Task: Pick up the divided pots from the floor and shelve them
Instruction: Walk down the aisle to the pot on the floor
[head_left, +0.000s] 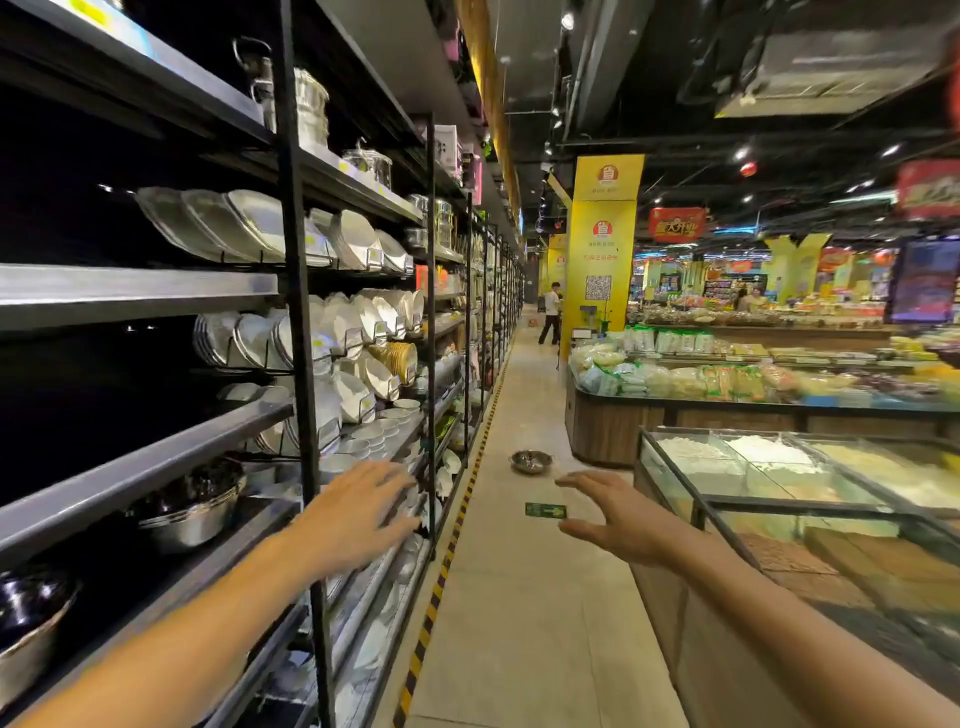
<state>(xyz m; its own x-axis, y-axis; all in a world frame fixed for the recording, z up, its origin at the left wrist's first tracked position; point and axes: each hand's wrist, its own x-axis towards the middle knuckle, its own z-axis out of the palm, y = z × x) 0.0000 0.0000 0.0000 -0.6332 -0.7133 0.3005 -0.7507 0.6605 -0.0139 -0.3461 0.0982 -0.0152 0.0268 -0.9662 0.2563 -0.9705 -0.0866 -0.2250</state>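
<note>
From the head view, I'm looking down a shop aisle with tall racks on the left and food counters on the right. One pot (531, 461), a shiny metal one, sits alone on the floor (524, 597) in the middle distance, near the striped floor line that runs along the foot of the racks; at this range I can't make out its divider. The person's left hand (363, 512) is stretched forward over the near left shelf (140, 470), fingers spread and flat, with nothing in its grip. The right hand (613, 514) is out in front too, thumb and fingers curved wide apart as if ready for a rim, and its grip is just as empty. Both hands are well apart from the pot, which lies farther along the aisle than either reaches. On the near left shelf there is already a stack of steel bowls (189, 506), and another dark metal vessel (31, 618) shows on the shelf below at the near left edge; whether any of these are the divided sort I can't tell. A small green card (545, 510) lies on the floor between the hands and the pot. By my reckoning the job is unfinished: at least this one pot remains on the floor, to be walked to, lifted and set on the shelf.
</note>
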